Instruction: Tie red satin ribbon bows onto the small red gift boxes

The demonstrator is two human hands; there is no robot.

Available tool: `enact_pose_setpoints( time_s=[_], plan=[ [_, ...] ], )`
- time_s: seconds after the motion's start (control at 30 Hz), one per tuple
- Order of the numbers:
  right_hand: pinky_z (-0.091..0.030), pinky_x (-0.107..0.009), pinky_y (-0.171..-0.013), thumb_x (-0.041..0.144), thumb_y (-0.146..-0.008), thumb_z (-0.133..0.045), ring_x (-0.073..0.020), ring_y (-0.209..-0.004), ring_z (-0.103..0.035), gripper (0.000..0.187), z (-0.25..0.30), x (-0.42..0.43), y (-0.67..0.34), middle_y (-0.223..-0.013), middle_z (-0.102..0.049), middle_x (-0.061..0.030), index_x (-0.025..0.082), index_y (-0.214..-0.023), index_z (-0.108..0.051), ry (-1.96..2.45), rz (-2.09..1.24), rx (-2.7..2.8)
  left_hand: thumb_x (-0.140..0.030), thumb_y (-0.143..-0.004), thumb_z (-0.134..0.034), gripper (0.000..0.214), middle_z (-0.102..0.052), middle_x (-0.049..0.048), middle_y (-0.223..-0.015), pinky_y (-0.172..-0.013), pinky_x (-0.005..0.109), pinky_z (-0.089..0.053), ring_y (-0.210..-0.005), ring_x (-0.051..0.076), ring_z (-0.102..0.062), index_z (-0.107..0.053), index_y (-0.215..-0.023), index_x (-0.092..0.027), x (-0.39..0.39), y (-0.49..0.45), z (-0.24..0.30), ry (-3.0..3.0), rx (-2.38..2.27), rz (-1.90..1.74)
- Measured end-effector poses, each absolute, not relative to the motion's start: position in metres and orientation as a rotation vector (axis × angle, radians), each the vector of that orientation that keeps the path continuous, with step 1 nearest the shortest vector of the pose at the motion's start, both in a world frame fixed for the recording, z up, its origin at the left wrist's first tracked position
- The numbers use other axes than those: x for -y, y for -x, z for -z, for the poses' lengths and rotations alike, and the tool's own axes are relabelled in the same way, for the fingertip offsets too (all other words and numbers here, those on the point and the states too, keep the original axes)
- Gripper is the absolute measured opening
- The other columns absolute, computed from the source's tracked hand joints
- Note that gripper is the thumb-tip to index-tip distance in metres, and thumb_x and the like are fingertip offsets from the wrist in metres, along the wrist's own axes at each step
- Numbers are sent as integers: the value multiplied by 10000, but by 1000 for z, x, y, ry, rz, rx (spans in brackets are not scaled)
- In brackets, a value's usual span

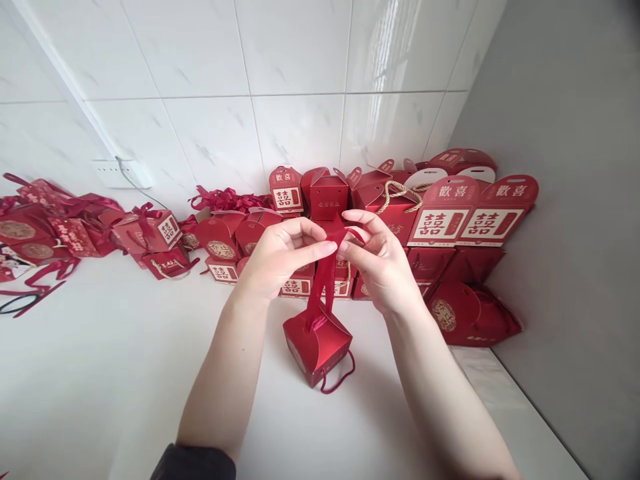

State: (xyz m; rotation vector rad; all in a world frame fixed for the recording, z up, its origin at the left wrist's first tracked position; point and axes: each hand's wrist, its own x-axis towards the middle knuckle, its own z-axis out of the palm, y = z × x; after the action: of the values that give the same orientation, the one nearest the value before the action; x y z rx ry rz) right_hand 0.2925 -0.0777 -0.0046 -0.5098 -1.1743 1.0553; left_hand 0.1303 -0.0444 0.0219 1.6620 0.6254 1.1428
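Note:
A small red gift box (325, 343) stands on the white table in front of me, its top flaps folded together. A dark red cord handle hangs from its right side and rests on the table. Out of its top runs a red ribbon (325, 283), pulled upward in two strands. My left hand (295, 252) pinches this ribbon between thumb and fingers. Close beside it, my right hand (375, 253) also grips the ribbon, with a loop of it around the fingers. The fingertips of both hands nearly touch above the box.
Red gift boxes (447, 213) are stacked along the tiled wall, some with rope handles. More boxes with ribbons (80, 233) lie at the left, near scissors (20, 303). A wall socket (121, 173) has a cable. A grey panel (565, 200) bounds the right side.

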Motion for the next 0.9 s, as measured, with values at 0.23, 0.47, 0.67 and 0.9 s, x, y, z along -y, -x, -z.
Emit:
enact_pose_setpoints(
  time_s=[0.23, 0.47, 0.67, 0.9],
  plan=[
    [-530, -330, -835, 237, -857, -679, -135, -774, -631, 383, 1, 84, -289, -859, -663, 25, 277, -1202, -518, 491, -921, 1224, -271, -757, -771, 191, -688, 0, -771, -737, 251, -522, -745, 121, -655, -610, -755, -169, 45, -136, -21, -1621, -585, -1213],
    [-508, -290, -706, 294, -852, -700, -143, -737, -588, 77, -2, 90, -287, -819, -638, 7, 252, -892, -650, 659, -657, 1301, -239, -700, -812, 284, -728, 1, -809, -745, 264, -552, -769, 148, -694, -601, -883, -190, 54, -140, -23, -1646, -629, -1220],
    [-507, -316, -735, 305, -873, -676, -165, -759, -608, 90, -7, 97, -295, -838, -687, -10, 223, -845, -699, 714, -646, 1374, -363, -822, -709, 261, -749, 29, -826, -683, 271, -555, -763, 171, -703, -663, -1019, -198, 61, -144, -23, -1587, -613, -1178],
    [-488, -297, -695, 318, -820, -742, -150, -732, -587, 118, -6, 95, -299, -802, -664, -4, 216, -809, -683, 730, -657, 1358, -324, -809, -723, 224, -767, 59, -912, -720, 285, -580, -831, 194, -718, -752, -981, -183, 59, -136, -24, -1717, -654, -1209]
  ],
)
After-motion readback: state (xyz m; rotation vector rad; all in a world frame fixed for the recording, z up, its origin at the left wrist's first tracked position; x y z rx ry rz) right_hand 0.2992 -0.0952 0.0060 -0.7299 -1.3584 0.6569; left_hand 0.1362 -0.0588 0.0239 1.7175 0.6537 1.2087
